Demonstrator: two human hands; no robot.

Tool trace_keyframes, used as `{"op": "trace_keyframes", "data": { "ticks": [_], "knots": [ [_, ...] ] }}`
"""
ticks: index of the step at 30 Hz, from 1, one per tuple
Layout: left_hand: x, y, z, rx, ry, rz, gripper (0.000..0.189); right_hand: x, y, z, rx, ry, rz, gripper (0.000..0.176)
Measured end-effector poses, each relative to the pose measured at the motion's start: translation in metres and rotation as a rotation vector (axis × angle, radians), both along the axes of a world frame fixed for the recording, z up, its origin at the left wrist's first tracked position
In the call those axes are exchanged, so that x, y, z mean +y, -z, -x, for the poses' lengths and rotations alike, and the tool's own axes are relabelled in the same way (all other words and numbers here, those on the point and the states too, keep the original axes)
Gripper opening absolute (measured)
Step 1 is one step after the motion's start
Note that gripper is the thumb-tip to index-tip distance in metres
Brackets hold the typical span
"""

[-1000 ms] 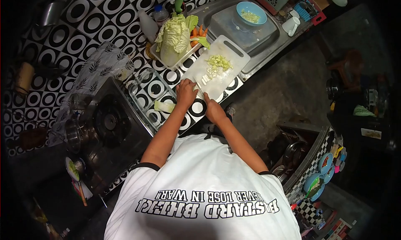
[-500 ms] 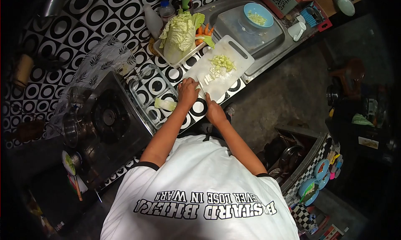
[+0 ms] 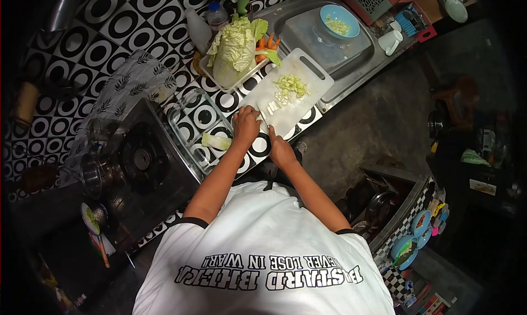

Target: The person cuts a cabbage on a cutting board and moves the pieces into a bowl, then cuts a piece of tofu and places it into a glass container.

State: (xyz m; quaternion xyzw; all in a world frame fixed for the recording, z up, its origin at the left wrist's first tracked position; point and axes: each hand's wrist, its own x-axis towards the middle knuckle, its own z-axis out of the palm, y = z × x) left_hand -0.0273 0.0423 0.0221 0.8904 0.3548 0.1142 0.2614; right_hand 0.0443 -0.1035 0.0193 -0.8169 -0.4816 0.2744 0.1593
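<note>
My right hand [image 3: 281, 150] is closed around the handle of a kitchen knife [image 3: 262, 114], whose blade lies across the near left part of the white cutting board [image 3: 314, 91]. Just left of the blade, my left hand [image 3: 246, 124] has its fingers curled down on a pale piece of cabbage, mostly hidden beneath them. Pale cut strips [image 3: 273, 107] lie right of the blade, with a heap of chopped cabbage [image 3: 292, 86] beyond. A cut cabbage chunk [image 3: 216, 141] rests by the rim of a glass dish [image 3: 193, 129], left of my left forearm.
Behind the board stands a tub [image 3: 237, 88] with a napa cabbage [image 3: 233, 54] and carrots [image 3: 268, 45]. At the upper right, a blue bowl [image 3: 354, 27] of chopped cabbage sits over the sink [image 3: 359, 68]. A gas stove [image 3: 153, 175] is on the left.
Both hands and the knife stay at nearly the same spot on the board, with only slight movement. The view has shifted a little.
</note>
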Motion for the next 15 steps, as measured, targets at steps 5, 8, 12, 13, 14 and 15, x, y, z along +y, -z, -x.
{"op": "trace_keyframes", "data": {
  "ticks": [5,8,12,13,14,15],
  "knots": [
    [0.001,0.002,0.000,-0.009,0.004,0.008,0.024,0.003,0.002,0.007,-0.062,0.007,0.008,0.072],
    [0.000,0.003,0.000,-0.013,0.004,0.014,0.023,0.008,-0.001,0.010,-0.055,0.017,0.053,0.073],
    [0.000,0.002,0.001,-0.040,0.011,-0.034,0.025,0.018,0.001,0.009,-0.092,0.007,0.039,0.072],
    [0.001,0.002,0.002,-0.031,0.021,-0.023,0.025,0.017,0.002,0.008,-0.082,-0.001,0.039,0.072],
    [0.001,0.002,0.001,-0.022,0.029,-0.011,0.024,0.015,0.002,0.006,-0.073,-0.011,0.041,0.073],
    [0.000,0.001,0.002,-0.017,0.032,-0.023,0.024,0.012,0.002,0.006,-0.098,-0.029,0.035,0.072]
  ]
}}
